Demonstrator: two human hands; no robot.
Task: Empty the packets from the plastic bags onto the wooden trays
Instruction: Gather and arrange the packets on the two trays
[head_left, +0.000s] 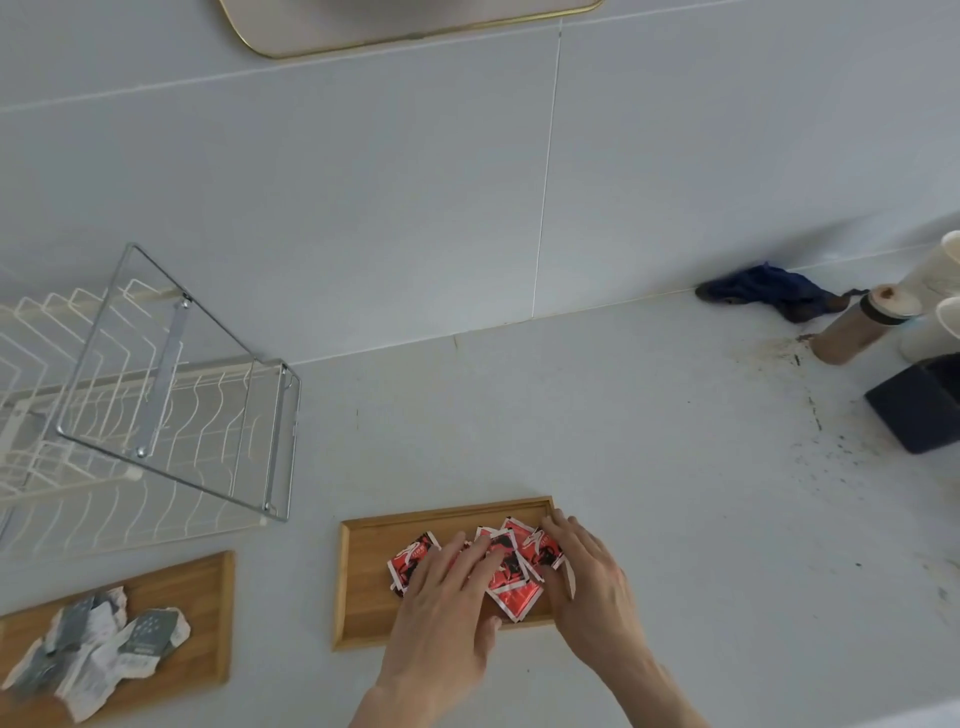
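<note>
Several red packets (514, 600) lie in a loose pile on the middle wooden tray (363, 582). My left hand (447, 603) rests flat on the pile with fingers spread, covering part of it. My right hand (587, 577) lies on the pile's right side at the tray's right edge, fingers apart and touching the packets. A second wooden tray (202, 587) at the lower left holds several grey and white packets (98, 644). No plastic bag is in view.
A white wire dish rack with a chrome frame (171, 395) stands at the left against the tiled wall. At the back right are a dark blue cloth (763, 291), a brown bottle (857, 327), white containers (940, 280) and a dark box (919, 405). Dark specks mark the counter there.
</note>
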